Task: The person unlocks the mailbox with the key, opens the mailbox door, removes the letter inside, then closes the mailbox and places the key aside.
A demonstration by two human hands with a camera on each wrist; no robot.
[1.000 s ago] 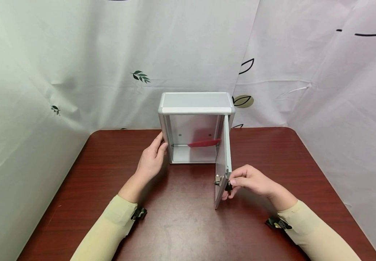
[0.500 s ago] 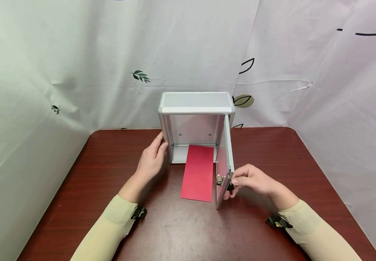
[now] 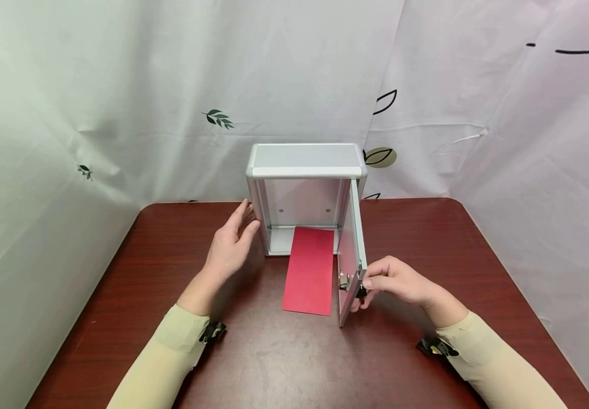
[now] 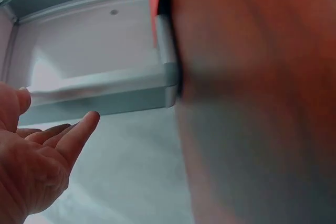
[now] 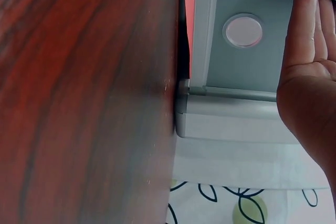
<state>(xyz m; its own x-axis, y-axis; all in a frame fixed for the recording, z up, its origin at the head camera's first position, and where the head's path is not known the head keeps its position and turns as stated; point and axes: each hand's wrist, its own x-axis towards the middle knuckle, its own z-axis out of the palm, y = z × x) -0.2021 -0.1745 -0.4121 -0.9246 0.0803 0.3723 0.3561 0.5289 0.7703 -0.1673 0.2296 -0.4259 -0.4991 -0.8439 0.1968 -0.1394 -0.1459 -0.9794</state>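
A silver-grey metal box [image 3: 308, 161] stands at the back of the table, its door [image 3: 351, 250] swung out toward the front on the right side. A red rectangular sheet [image 3: 308, 272] lies partly inside the box and extends out over its front edge. Beside the box's left wall is the left hand [image 3: 230, 241], fingers extended; in the left wrist view this hand [image 4: 42, 161] shows nothing in its grasp. With thumb and fingers, the right hand [image 3: 399, 284] holds the black key part [image 3: 361, 292] at the door's lock.
The brown wood-grain table [image 3: 182, 233] carries the box near its back edge. Close behind hangs a whitish curtain [image 3: 294, 68] with leaf prints, continuing along both sides. Dark straps are at both wrists.
The red sheet has dropped from inside the box and now lies flat across its front edge. The left hand has drawn slightly left off the box wall. The door has shifted slightly right.
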